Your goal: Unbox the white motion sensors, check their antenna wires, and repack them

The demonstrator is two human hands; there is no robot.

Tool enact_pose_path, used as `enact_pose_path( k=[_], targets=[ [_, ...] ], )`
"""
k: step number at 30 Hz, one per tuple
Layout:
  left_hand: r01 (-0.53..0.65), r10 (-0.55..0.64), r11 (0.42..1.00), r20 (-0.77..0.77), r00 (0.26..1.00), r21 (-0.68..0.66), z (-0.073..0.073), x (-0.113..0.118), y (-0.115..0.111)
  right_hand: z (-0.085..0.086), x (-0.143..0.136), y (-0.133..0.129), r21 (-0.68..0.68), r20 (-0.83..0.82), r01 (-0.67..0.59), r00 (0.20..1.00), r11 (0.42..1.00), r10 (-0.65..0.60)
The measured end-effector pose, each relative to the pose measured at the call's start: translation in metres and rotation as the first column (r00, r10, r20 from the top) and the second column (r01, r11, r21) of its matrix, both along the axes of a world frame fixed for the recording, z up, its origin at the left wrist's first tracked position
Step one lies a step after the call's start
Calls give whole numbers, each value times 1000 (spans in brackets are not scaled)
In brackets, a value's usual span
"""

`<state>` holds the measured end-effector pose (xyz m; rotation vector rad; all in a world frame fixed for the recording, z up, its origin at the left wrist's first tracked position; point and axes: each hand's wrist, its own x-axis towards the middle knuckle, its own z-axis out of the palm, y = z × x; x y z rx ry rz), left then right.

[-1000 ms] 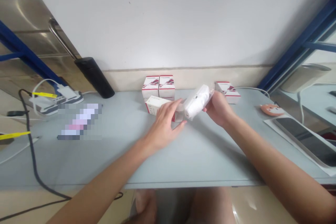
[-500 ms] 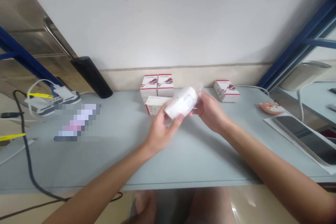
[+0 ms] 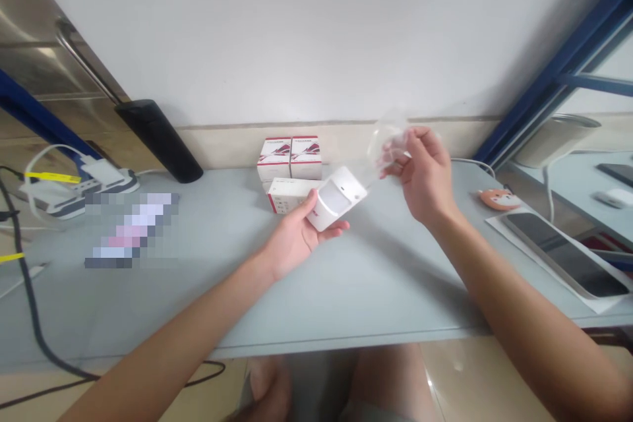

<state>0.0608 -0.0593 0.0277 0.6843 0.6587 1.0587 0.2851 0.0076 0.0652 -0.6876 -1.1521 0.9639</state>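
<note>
My left hand (image 3: 299, 237) is closed around a white motion sensor (image 3: 337, 199) with a pale rectangular window, tilted up to the right. To its right, my right hand (image 3: 428, 175) pinches a clear plastic bag (image 3: 388, 138), which hangs between the two hands. Its lower end reaches the upper edge of the sensor; whether they touch I cannot tell. Just behind my left hand lies a white box with a red edge (image 3: 291, 194), partly covered by the sensor. Two red-and-white boxes (image 3: 290, 157) stand side by side behind it.
On the left are a power strip (image 3: 93, 194), a blurred-out flat object (image 3: 131, 231), a black cylinder (image 3: 161, 142) against the wall and a dark cable (image 3: 32, 297). At the right, an orange animal-shaped item (image 3: 499, 198) sits near a dark phone-like slab (image 3: 564, 254) on white paper.
My right hand has moved up and right, drawing the plastic bag off the sensor. The sensor now shows bare in my left hand. The view has shifted slightly; the right-hand box is now hidden.
</note>
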Motion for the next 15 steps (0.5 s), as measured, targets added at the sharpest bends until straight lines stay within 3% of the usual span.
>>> enact_pose_path(
  k=[4,6,8,10,12,15],
  targets=[
    [41,-42,999,31,999,26,4,-3,-3,-12,9,19,25,-54,249,967,968,-248],
    [87,-90,994,47,995,60,6,-5,-6,-23,9,25,73,32,345,937,936,-348],
    [134,-139,988,56,989,78,8,-6,-7,-36,7,26,138,222,370,892,919,-393],
    [151,-155,986,58,986,69,9,-6,-7,-48,3,23,193,491,262,808,946,-324],
    [129,-132,990,58,990,51,8,-5,-5,-57,-1,19,178,727,60,665,982,-172],
    [86,-88,995,52,995,44,6,-4,-4,-61,-5,12,111,870,-96,490,989,-51]
  ],
)
